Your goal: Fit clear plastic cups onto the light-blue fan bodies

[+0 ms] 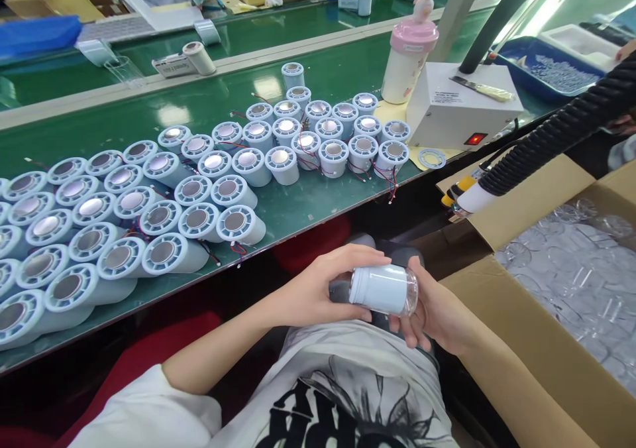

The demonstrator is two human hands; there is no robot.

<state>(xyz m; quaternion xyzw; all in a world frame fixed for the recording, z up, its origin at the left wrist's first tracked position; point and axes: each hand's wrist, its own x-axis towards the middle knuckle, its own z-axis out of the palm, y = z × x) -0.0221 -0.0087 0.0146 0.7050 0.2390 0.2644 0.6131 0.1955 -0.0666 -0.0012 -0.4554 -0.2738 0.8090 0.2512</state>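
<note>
Over my lap I hold a pale blue-white cylinder (380, 289) lying sideways, with a clear plastic cap on its right end. My left hand (318, 289) wraps its left end, fingers over the top. My right hand (432, 312) cups the clear cap end from below and behind. Both hands sit below the front edge of the green table (308, 203). Several more cylinders of the same kind (149, 203) stand in rows on the table, their ring-shaped tops with metal discs facing up, thin red and black wires trailing from some.
An open cardboard box (521, 329) of clear plastic caps stands at my right. A white device with a red switch (462, 107), a pink-lidded bottle (408, 57) and a black corrugated hose (561, 130) are at the back right. Another person works across a far belt.
</note>
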